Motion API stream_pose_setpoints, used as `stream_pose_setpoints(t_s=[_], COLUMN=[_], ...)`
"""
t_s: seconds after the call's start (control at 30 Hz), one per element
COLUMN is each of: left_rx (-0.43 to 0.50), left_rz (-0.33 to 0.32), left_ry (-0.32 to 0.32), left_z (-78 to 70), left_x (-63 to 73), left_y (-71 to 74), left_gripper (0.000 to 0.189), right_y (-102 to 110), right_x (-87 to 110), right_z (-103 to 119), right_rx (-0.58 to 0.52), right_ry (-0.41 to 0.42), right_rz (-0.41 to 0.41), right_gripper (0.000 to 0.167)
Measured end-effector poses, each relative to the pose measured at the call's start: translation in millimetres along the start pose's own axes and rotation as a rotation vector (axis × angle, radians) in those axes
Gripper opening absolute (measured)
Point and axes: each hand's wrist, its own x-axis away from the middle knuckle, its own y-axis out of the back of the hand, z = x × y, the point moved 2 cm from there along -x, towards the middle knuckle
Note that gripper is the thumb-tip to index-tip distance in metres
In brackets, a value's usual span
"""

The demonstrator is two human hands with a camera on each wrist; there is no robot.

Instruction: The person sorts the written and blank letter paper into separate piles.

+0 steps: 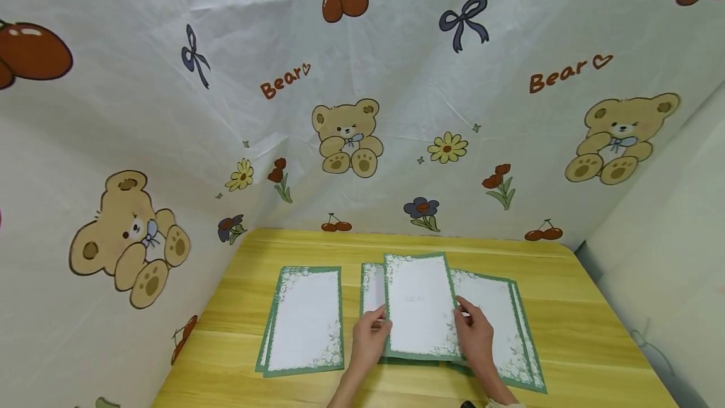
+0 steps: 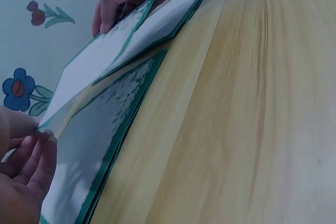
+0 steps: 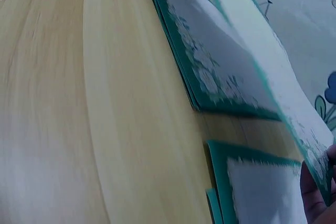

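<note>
A white sheet of paper (image 1: 421,313) with a green border and flowers in its corners is held up in front of me. My left hand (image 1: 370,335) pinches its left edge, and my right hand (image 1: 476,332) grips the right edge. In the right wrist view the raised sheet (image 3: 278,72) slants above the table. Beneath it, partly hidden, lies a middle pile of matching sheets (image 1: 372,283). Faint small print shows near the held sheet's centre.
On the left lies another pile of bordered sheets (image 1: 306,320), slightly fanned. A third, fanned pile (image 1: 501,317) is at the right, close to my right hand. The wooden table (image 1: 589,332) meets a cloth (image 1: 396,80) printed with bears, behind and at the left.
</note>
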Motion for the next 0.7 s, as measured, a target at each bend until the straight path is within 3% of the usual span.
stream_pose_setpoints(t_s=[0.43, 0.7], left_rx=[0.016, 0.021], left_rz=[0.186, 0.288], left_ry=[0.004, -0.011], left_z=[-8.3, -13.2], left_x=[-0.8, 4.3], left_y=[-61.1, -89.2], left_gripper=[0.038, 0.039], right_y=[56.6, 85.2], right_x=[-8.6, -9.1], right_z=[-39.2, -47.8], right_rx=[0.109, 0.164], right_ry=[-0.114, -0.154], right_rz=[-0.095, -0.139], right_gripper=[0.031, 0.032])
